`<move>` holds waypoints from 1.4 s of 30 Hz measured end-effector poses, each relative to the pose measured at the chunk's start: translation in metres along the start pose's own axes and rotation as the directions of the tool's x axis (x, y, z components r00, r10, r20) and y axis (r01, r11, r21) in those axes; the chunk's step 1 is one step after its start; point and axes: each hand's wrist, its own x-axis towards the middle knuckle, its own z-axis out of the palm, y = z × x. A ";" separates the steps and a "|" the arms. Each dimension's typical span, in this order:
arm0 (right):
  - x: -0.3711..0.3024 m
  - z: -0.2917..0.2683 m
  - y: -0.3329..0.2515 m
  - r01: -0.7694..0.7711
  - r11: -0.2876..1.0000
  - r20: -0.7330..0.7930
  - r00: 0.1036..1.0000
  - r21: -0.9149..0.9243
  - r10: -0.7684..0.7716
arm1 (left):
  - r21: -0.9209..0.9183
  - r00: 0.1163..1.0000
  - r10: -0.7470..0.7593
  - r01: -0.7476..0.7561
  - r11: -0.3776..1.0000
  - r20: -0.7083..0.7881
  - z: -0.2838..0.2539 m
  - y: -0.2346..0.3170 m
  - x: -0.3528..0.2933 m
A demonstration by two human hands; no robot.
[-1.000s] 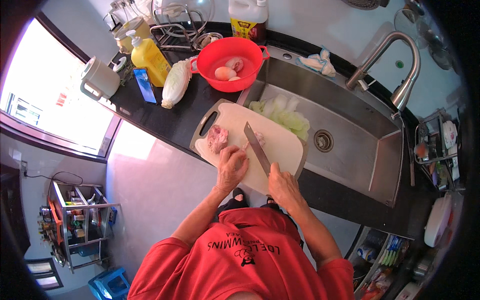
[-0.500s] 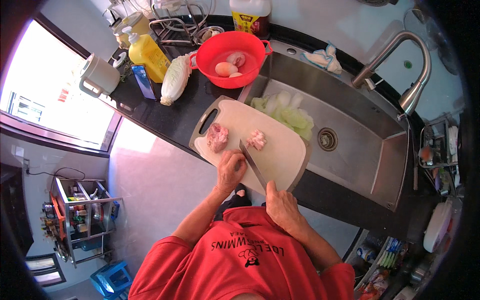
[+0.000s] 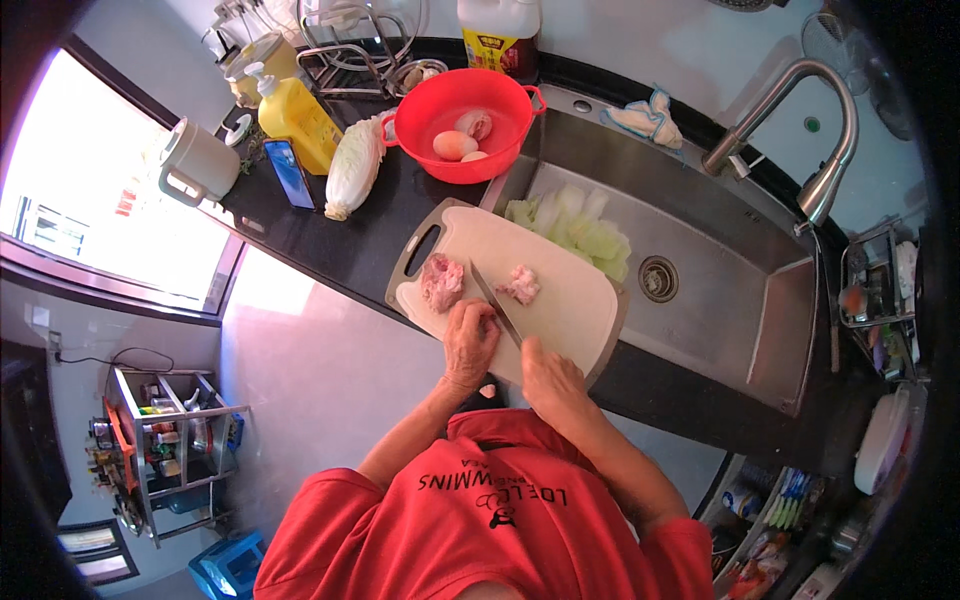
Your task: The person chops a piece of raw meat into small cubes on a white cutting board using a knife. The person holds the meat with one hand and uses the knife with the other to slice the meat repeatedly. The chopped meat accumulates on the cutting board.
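A pale cutting board [image 3: 575, 325] with a slotted handle lies at a slant across the counter edge and the sink rim. My right hand [image 3: 550, 380] grips a kitchen knife [image 3: 498, 303], its blade pointing away from me over the board. Beside the blade, on its left, my left hand [image 3: 471, 345] rests on the board with its fingers curled in. Whatever is under those fingers is hidden. A chunk of raw meat [image 3: 441, 283] sits left of the blade. To its right is a small heap of cut meat [image 3: 520, 285].
Beyond the board, a red basin [image 3: 420, 135] holds several pale, rounded pieces. Cabbage leaves [image 3: 575, 230] lie in the steel sink [image 3: 700, 300], under a curved faucet [image 3: 845, 130]. Left stand a napa cabbage [image 3: 355, 170], a phone [image 3: 290, 173], a yellow pump bottle [image 3: 300, 120] and a light-coloured jug [image 3: 200, 155].
The knife and my right hand have slid forward, away from me, so the blade tip reaches farther, between the meat chunk and the cut heap. My left hand stays beside the blade.
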 end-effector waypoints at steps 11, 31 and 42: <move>-0.039 -0.034 0.053 -0.093 0.928 -0.074 0.989 0.360 0.128 | -0.083 0.997 -0.071 0.070 0.994 -0.006 0.012 0.021 0.010; -0.005 -0.010 0.039 -0.003 0.993 0.045 0.999 -0.116 0.008 | 0.221 0.967 -0.200 0.232 0.947 -0.158 -0.046 -0.004 0.028; -0.009 -0.022 0.028 -0.051 0.999 -0.048 0.998 0.002 0.051 | -0.079 0.996 0.009 -0.001 0.997 0.094 -0.042 -0.013 0.018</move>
